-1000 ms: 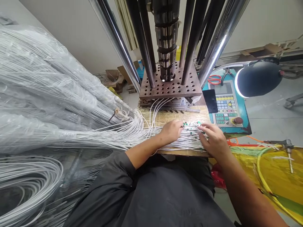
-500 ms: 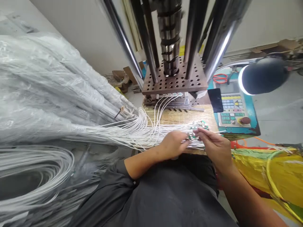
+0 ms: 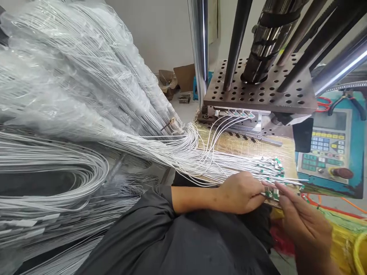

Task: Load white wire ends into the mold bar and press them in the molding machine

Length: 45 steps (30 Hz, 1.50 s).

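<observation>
My left hand (image 3: 243, 193) is closed around white cables near the table's front edge; small metal-and-green connectors (image 3: 271, 193) stick out past its fingers. My right hand (image 3: 306, 219) meets them from the right, thumb and forefinger at a connector, its exact hold partly hidden. Just beyond both hands lies a bundle of white cables (image 3: 229, 162), with more green-and-metal ends (image 3: 276, 166) at its right. Several cables curve up from the bundle into the press tooling, where connectors (image 3: 239, 114) sit in a row under the drilled plate (image 3: 258, 97).
The press's steel columns (image 3: 197, 49) rise behind the table (image 3: 243, 147). To its right stands a teal control box (image 3: 355, 152) with pliers (image 3: 348, 101) and red-handled scissors (image 3: 323, 104). Plastic-wrapped cable bundles (image 3: 71, 76) and a cable coil (image 3: 97, 164) fill the left. Yellow sacking (image 3: 341, 244) lies front right.
The head view has turned left, so the press and table appear farther right. Both hands have come nearer the table's front edge, staying close together at the connectors.
</observation>
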Available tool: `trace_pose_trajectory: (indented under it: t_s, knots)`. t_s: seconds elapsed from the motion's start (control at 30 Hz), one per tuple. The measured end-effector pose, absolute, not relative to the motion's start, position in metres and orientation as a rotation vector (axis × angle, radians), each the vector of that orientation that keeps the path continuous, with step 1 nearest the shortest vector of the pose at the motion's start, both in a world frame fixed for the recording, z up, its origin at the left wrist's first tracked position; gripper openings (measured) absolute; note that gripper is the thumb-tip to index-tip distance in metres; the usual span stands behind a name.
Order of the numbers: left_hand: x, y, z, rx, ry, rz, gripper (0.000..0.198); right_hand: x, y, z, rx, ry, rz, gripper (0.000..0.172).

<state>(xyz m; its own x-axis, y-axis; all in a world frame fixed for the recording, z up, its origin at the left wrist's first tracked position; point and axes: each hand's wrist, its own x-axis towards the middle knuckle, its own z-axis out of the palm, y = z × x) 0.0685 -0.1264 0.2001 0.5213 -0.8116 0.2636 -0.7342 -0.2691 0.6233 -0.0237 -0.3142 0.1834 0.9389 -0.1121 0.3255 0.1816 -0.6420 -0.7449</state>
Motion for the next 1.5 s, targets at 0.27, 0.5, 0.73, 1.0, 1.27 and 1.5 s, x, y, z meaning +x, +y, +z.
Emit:
trace_pose_trajectory:
  t_s: [0.27,0.5,0.73,1.0,1.27,1.5]
  knots:
    - [0.095,-0.118,0.185,1.654,-0.418,-0.421,0.022,0.142,-0.390,0.174,-2.744,-0.267,-0.490,0.036]
    - [0.112,-0.102,0.186,1.541,-0.181,-0.370,0.035,0.210,-0.383,0.166,-3.004,-0.386,0.101,0.042]
    - [0.114,-0.090,0.189,1.795,-0.505,-0.304,0.022,0.159,-0.360,0.208,-2.853,-0.212,0.190,0.034]
    - [0.103,-0.082,0.182,2.017,-1.119,-0.218,0.018,0.032,-0.309,0.200,-2.203,0.112,0.006,0.044]
    - [0.090,-0.084,0.176,2.140,-1.323,-0.093,0.026,0.018,-0.302,0.187,-2.131,0.124,-0.041,0.045]
    - [0.084,-0.085,0.174,2.200,-1.409,-0.088,0.022,0.014,-0.300,0.185,-2.169,0.100,-0.027,0.042]
